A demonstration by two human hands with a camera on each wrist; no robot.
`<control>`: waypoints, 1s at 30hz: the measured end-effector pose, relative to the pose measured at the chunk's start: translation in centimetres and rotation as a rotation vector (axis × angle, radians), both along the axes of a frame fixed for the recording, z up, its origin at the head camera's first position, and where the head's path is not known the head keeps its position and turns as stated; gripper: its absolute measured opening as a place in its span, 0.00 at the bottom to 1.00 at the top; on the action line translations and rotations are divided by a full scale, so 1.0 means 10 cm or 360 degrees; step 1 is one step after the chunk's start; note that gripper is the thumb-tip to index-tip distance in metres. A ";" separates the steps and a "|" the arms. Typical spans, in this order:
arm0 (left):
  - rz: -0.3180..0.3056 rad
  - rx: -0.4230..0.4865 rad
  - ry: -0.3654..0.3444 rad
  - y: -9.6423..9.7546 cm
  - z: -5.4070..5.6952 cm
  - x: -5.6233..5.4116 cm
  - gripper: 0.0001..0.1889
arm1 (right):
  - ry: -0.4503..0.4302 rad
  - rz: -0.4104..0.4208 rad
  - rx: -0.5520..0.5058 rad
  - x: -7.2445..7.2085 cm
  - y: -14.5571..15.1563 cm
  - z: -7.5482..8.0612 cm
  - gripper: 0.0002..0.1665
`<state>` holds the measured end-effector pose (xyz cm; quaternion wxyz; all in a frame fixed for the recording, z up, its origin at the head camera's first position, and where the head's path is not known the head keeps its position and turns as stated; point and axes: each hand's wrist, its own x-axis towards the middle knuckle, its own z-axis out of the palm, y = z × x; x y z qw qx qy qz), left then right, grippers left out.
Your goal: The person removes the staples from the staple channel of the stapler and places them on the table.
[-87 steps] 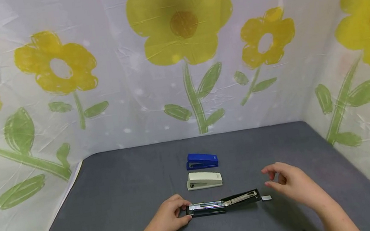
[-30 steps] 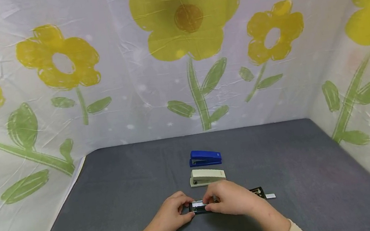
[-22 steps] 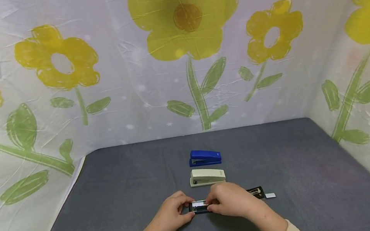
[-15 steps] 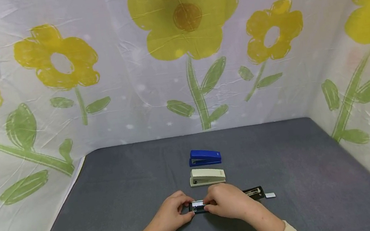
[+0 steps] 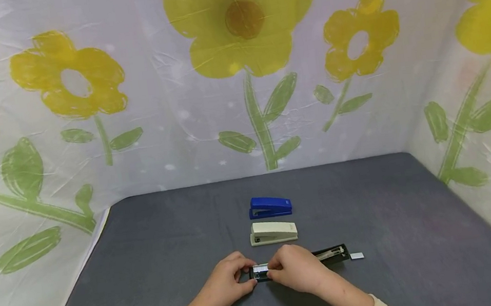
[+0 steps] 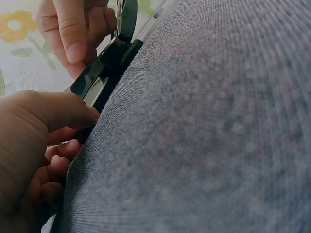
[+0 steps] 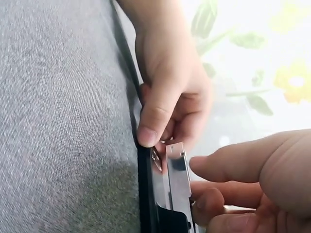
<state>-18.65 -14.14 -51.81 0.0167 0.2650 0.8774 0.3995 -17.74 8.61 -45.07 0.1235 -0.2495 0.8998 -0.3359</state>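
A black stapler (image 5: 330, 254) lies on the table, its top arm swung back to the right and its metal staple rail exposed. My left hand (image 5: 227, 282) grips the stapler's left end between thumb and fingers. Over the middle of it, my right hand (image 5: 299, 270) has thumb and fingertips pinched at the sides of the rail. The right wrist view shows the shiny metal rail (image 7: 179, 177) raised beside the black base, my right thumb (image 7: 223, 165) against its side. The right hand hides the stapler's hinge area in the head view.
Behind the hands stand a white stapler (image 5: 273, 232) and, farther back, a blue stapler (image 5: 270, 206). A small pale strip (image 5: 357, 255) lies just past the black stapler's right end. The grey table (image 5: 168, 235) meets a flower-printed curtain (image 5: 165, 106) at the back and sides.
My right hand has come from the air at the right onto the stapler's rail, then shifted slightly along it. The left hand has kept its grip on the left end.
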 end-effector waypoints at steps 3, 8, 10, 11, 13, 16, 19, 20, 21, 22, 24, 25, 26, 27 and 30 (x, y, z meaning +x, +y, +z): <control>0.0008 0.0000 -0.0007 -0.01 0.00 -0.01 0.14 | -0.0066 -0.0079 -0.0082 0.00 -0.02 0.00 0.05; 0.0005 0.0011 0.0004 -0.01 0.00 -0.01 0.14 | -0.0004 -0.0208 -0.0103 0.01 -0.04 0.00 0.04; 0.0001 0.0014 0.0010 -0.01 0.00 -0.01 0.13 | 0.0071 -0.0239 -0.0084 0.01 -0.05 -0.02 0.04; -0.0001 0.0014 0.0010 -0.01 -0.01 -0.01 0.13 | 0.0114 -0.0249 -0.0075 0.01 -0.06 -0.03 0.05; -0.0004 0.0015 0.0011 -0.01 -0.01 -0.01 0.13 | 0.0197 -0.0262 -0.0064 0.00 -0.07 -0.06 0.06; -0.0006 0.0014 0.0020 -0.01 -0.01 -0.01 0.13 | 0.0274 -0.0265 -0.0087 -0.01 -0.08 -0.10 0.09; -0.0005 0.0008 0.0026 -0.01 -0.01 0.00 0.13 | 0.0285 -0.0279 -0.0120 -0.03 -0.09 -0.14 0.10; -0.0005 0.0007 0.0028 -0.01 -0.01 0.00 0.13 | 0.0285 -0.0287 -0.0129 -0.04 -0.09 -0.15 0.09; -0.0005 0.0007 0.0031 -0.01 -0.01 0.00 0.13 | 0.0276 -0.0290 -0.0144 -0.04 -0.10 -0.16 0.09; -0.0006 0.0009 0.0034 0.00 -0.01 0.01 0.13 | 0.0267 -0.0286 -0.0155 -0.05 -0.10 -0.16 0.08; -0.0009 0.0015 0.0041 -0.01 0.00 0.01 0.13 | 0.0239 -0.0253 -0.0184 -0.06 -0.10 -0.17 0.07; -0.0012 0.0021 0.0049 -0.01 0.00 0.01 0.13 | 0.0227 -0.0227 -0.0195 -0.06 -0.10 -0.17 0.07; -0.0014 0.0025 0.0053 -0.01 0.00 0.01 0.13 | 0.0216 -0.0200 -0.0206 -0.07 -0.10 -0.18 0.06; -0.0015 0.0030 0.0056 -0.01 0.00 0.02 0.13 | 0.0200 -0.0174 -0.0217 -0.07 -0.10 -0.18 0.06; -0.0012 0.0033 0.0050 0.00 0.01 0.02 0.13 | 0.0184 -0.0131 -0.0225 -0.07 -0.10 -0.17 0.05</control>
